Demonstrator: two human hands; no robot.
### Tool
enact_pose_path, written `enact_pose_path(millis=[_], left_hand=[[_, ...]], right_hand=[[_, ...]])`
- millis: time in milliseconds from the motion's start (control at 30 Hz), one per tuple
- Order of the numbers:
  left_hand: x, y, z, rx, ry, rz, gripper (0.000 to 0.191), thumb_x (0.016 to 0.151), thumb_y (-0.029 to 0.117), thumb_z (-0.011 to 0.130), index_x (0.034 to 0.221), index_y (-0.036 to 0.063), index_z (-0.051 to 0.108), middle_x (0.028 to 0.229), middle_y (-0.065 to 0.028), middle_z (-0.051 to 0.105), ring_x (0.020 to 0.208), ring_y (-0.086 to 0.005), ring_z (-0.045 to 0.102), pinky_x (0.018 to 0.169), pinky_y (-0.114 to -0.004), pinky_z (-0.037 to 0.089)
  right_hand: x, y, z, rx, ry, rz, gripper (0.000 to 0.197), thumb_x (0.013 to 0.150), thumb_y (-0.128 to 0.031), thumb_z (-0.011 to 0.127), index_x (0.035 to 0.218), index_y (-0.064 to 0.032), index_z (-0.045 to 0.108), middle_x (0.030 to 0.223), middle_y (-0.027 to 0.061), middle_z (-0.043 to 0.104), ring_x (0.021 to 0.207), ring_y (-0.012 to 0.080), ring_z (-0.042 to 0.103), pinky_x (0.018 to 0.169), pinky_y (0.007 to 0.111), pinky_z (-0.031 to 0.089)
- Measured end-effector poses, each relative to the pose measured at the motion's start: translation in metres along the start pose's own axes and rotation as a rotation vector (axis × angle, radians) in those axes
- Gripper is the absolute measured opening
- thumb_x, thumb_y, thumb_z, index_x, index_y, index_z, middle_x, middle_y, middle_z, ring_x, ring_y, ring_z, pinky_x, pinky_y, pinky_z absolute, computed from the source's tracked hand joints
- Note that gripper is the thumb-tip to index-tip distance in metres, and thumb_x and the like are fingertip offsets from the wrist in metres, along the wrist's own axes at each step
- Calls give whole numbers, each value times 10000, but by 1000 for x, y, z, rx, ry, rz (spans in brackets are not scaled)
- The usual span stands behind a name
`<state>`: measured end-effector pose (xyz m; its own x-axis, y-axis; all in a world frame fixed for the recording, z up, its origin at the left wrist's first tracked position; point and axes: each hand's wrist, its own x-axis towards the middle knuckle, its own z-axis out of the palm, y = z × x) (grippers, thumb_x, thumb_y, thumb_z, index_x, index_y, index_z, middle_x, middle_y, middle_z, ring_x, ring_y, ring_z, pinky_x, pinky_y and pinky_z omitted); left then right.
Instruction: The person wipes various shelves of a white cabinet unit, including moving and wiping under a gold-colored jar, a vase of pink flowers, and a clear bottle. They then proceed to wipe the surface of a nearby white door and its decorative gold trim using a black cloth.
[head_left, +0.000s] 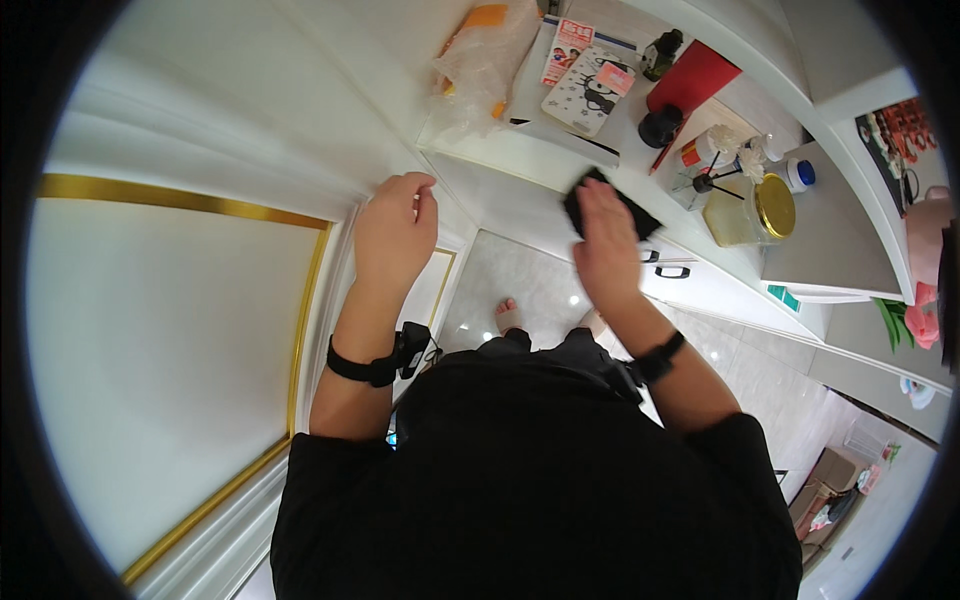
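Observation:
My right hand (606, 244) lies over a black cloth (640, 216), fingers extended along it, at the front edge of the white counter (517, 152). Blur softens this hand, and its grip on the underside is hidden. To the left, my left hand (395, 229) is raised by the white wall panel with its fingers loosely curled. Nothing shows in it; whether it touches the wall I cannot tell. Beyond the cloth are a notebook with a cartoon cover (583, 101), a black round object (660, 126) and a red pencil (664, 154).
A plastic-wrapped package (480, 71), a dark bottle (661, 56), a red box (691, 76), a reed diffuser (694, 184) and a gold-lidded jar (739, 211) stand along the counter. Black handles (671, 272) project from the cabinet front. A gold-trimmed white panel (172, 337) borders my left side.

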<state>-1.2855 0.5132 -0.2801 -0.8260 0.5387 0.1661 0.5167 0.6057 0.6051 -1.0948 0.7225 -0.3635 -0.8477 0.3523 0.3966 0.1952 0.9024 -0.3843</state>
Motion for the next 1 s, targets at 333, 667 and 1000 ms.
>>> enact_pose_path(millis=[333, 667, 1000], left_hand=[[-15, -15, 29, -127, -55, 15, 306, 966, 76, 645, 1270, 49, 674, 1165, -145, 722, 921, -270, 731, 775, -369, 588], [-27, -28, 38, -287, -17, -141, 377, 953, 46, 620, 1330, 59, 633, 1194, -146, 723, 926, -258, 739, 777, -364, 595], [-56, -36, 10, -320, -15, -179, 332, 950, 12, 633, 1275, 71, 663, 1187, -124, 720, 909, -241, 729, 758, -332, 592]], right_hand=[[16, -11, 7, -72, -90, -47, 817, 714, 6, 704, 1489, 56, 452, 1580, 224, 459, 1481, 404, 423, 1228, 491, 340], [113, -92, 98, -79, -226, -241, 788, 841, -151, 716, 1522, 79, 392, 1609, 259, 407, 1507, 396, 382, 1259, 462, 288], [143, -83, 101, 218, -171, -340, 599, 808, -54, 667, 1390, 13, 544, 1475, 200, 577, 1406, 378, 508, 1162, 446, 424]])
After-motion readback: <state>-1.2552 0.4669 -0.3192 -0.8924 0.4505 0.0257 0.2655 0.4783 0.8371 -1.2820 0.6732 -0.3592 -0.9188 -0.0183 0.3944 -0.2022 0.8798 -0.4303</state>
